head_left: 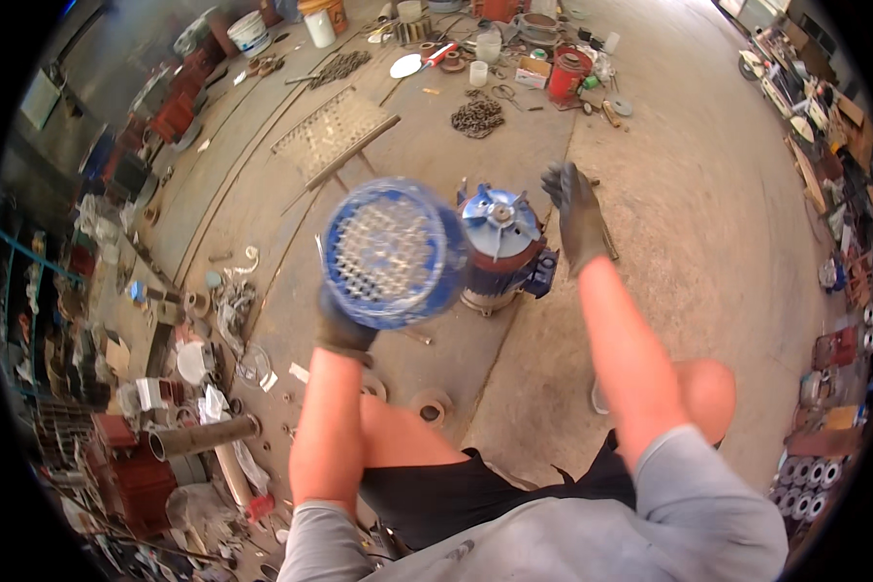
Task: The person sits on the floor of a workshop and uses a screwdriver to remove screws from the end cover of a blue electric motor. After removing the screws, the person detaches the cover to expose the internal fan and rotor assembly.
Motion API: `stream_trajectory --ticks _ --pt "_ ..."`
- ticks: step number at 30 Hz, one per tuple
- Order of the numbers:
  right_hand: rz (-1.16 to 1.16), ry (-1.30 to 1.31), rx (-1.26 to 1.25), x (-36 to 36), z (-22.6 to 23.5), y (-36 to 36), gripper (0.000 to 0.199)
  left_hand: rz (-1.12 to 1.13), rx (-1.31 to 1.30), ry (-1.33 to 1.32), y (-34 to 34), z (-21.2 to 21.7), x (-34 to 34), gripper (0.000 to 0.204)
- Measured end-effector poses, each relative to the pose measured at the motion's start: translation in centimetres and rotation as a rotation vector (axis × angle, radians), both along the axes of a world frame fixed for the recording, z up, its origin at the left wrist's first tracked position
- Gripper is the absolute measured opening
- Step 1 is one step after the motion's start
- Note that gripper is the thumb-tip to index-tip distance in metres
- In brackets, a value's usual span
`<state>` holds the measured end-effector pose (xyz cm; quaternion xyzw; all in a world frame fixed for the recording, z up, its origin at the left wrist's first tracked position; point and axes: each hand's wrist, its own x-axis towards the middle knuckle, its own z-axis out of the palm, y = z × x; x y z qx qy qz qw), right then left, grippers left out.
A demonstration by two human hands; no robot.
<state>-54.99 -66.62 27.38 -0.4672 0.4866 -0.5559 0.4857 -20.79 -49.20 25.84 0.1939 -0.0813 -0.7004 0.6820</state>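
Note:
A blue motor fan cover point(388, 252) with a grille end is raised in front of me, slightly blurred. My left hand point(344, 330), in a dark glove, grips its lower left side; the fingers are partly hidden behind it. Just right of the cover, an electric motor point(500, 257) stands on end on the floor, its blue fan point(501, 221) exposed on top. Beyond the motor's right side is my gloved right hand point(579, 215), fingers stretched out, holding nothing and apart from the motor.
A low slatted stool point(335, 136) stands ahead to the left. Farther off lie a chain heap point(477, 116) and a red can point(567, 76). Metal parts, a pipe point(204, 436) and a flanged ring point(431, 407) lie left and near. Stacked parts point(810, 475) line the right edge.

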Motion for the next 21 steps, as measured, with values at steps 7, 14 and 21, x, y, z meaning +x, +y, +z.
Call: stream_trajectory --ticks 7,14,21 --pt "-0.175 -0.244 -0.124 1.9 -2.0 11.3 0.057 0.109 0.047 -0.101 -5.5 -0.3 -13.9 0.054" --pt "-0.288 -0.252 -0.094 1.7 -5.6 10.4 0.05 0.427 -0.025 -0.878 -5.6 0.9 -18.8 0.07" --pt "-0.385 0.368 -0.346 0.6 -3.7 6.4 0.038 0.365 -0.058 -1.025 -7.7 -6.0 -15.0 0.064"
